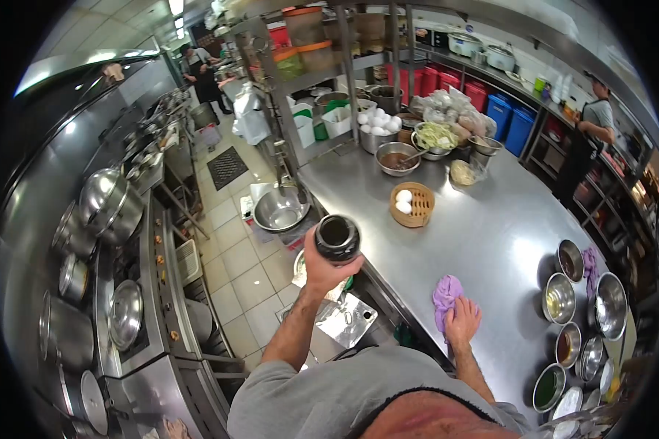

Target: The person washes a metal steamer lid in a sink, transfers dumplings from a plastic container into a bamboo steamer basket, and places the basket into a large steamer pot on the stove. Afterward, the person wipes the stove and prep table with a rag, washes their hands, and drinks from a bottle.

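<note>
My left hand is wrapped round a dark, wide-mouthed jar, held up near the left edge of the steel table. The jar's mouth faces me without a lid, and what is inside is too dark to make out. On the tabletop, my right hand has its fingers closed on the edge of a crumpled purple cloth. Farther along the table sits a round bamboo steamer basket with white eggs in it.
Metal bowls with sauces line the table's right side. At the back are a bowl of brown liquid, a pot of eggs and shredded greens. A stove is left. Co-workers stand at far left and right.
</note>
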`<act>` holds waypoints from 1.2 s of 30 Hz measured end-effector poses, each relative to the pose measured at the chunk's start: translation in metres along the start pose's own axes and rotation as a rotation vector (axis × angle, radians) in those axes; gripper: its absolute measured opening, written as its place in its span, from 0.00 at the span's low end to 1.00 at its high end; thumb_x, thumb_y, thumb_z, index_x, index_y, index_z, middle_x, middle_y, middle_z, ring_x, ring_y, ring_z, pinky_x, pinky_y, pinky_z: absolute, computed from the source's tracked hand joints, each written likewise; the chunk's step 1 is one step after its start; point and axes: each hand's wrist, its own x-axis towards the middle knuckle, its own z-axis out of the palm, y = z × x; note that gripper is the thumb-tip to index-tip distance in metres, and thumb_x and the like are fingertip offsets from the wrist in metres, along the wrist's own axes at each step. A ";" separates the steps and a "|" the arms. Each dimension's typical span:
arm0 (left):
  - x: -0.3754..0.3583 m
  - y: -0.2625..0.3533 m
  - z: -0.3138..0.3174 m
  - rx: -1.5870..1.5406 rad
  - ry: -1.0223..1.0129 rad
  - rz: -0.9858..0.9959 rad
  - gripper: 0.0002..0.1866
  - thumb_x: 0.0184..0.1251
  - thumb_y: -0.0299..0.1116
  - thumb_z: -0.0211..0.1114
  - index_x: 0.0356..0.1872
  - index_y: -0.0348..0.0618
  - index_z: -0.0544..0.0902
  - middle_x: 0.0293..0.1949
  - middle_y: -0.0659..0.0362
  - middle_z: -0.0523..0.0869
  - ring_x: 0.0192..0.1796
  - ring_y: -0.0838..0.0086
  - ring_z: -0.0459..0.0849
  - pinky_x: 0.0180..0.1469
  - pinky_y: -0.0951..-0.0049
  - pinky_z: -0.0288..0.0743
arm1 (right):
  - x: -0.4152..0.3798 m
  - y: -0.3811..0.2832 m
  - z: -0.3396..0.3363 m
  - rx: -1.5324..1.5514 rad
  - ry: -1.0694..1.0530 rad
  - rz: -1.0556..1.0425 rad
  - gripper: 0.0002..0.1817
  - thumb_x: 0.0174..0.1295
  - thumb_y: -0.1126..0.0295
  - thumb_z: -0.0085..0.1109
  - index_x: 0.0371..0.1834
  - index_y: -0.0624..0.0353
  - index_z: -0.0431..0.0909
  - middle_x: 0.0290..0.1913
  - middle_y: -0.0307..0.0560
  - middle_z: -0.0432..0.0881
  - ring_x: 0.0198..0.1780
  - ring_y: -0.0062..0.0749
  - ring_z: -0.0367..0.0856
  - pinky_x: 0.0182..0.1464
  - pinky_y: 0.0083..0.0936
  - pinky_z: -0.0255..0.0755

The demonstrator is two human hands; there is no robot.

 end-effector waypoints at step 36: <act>0.095 0.207 0.118 -0.144 -0.008 1.346 0.20 0.49 0.21 0.65 0.44 0.35 0.70 0.38 0.49 0.80 0.36 0.62 0.79 0.38 0.65 0.72 | 0.000 -0.008 -0.025 0.054 0.078 0.020 0.16 0.49 0.65 0.53 0.41 0.56 0.76 0.50 0.41 0.75 0.55 0.39 0.68 0.59 0.48 0.55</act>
